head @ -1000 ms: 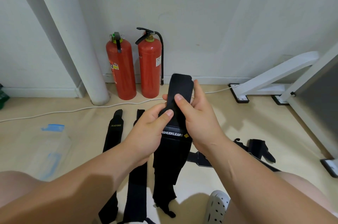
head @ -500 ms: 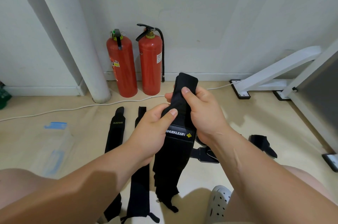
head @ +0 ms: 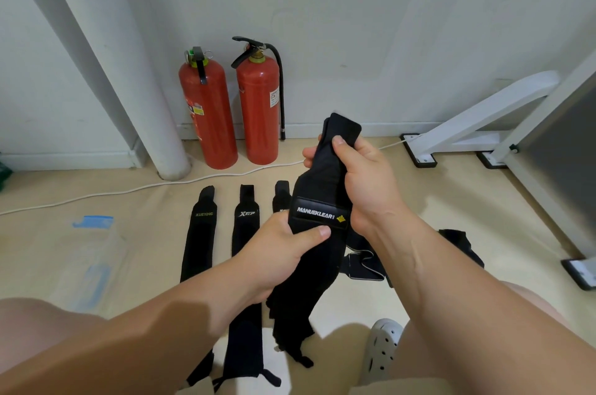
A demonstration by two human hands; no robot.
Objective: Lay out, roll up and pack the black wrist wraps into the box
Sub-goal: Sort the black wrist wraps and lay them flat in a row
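Note:
I hold a black wrist wrap (head: 317, 201) with a white MANUEKLEAR label in the air, its length hanging down. My right hand (head: 364, 181) grips its upper end; my left hand (head: 283, 252) grips it just below the label, thumb across the front. On the floor lie flat, side by side, a wrap marked XUEYING (head: 198, 239), a wrap marked XTEP (head: 245, 223) and a third wrap (head: 281, 197) mostly hidden behind the held one. More black wraps (head: 364, 262) lie loosely behind my right forearm. No box is in sight.
Two red fire extinguishers (head: 232, 110) stand against the wall beside a white pipe (head: 135, 78). A white cable (head: 129, 189) runs along the floor. White frame feet (head: 419, 152) are at the right. A clear plastic bag (head: 87, 262) lies at left; a grey clog (head: 382, 349) is near my knee.
My left hand slid down the held wrap to below the label, which now shows fully. The third laid-out wrap has come into sight. My right hand stays on the upper end.

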